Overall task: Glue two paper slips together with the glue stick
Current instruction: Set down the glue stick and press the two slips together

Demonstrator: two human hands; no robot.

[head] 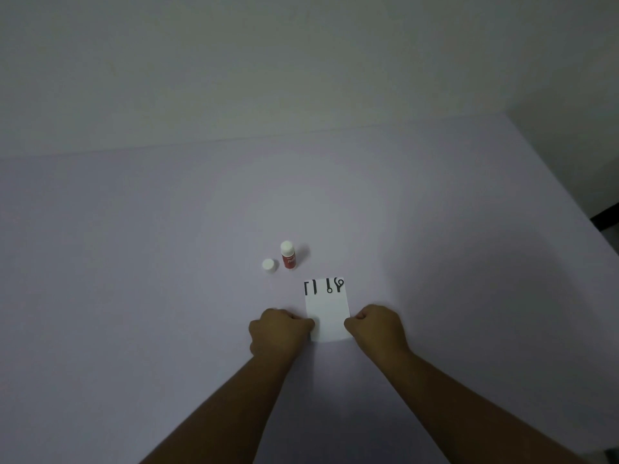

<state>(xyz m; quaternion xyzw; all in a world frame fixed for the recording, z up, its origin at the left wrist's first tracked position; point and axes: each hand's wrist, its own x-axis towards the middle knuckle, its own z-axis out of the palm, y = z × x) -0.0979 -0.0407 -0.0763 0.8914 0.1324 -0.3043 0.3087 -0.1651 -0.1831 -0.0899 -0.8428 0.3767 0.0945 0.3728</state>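
A pale lilac bench (pixel 134 262) fills most of the frame, with a grey wall (pixel 234 61) above it. Just left of centre a white cap (pixel 269 265) sits on the bench, apart from the glue stick (pixel 288 254), which stands upright just to its right, red-labelled, its white top bare. Lower, the left hand (pixel 279 331) is curled into a fist, pinching the left edge of the paper (pixel 328 313). The paper lies flat below and right of the stick, black marks along its far edge; whether it is one slip or two stacked cannot be told. The right hand (pixel 376 326), also fisted, pinches its right edge
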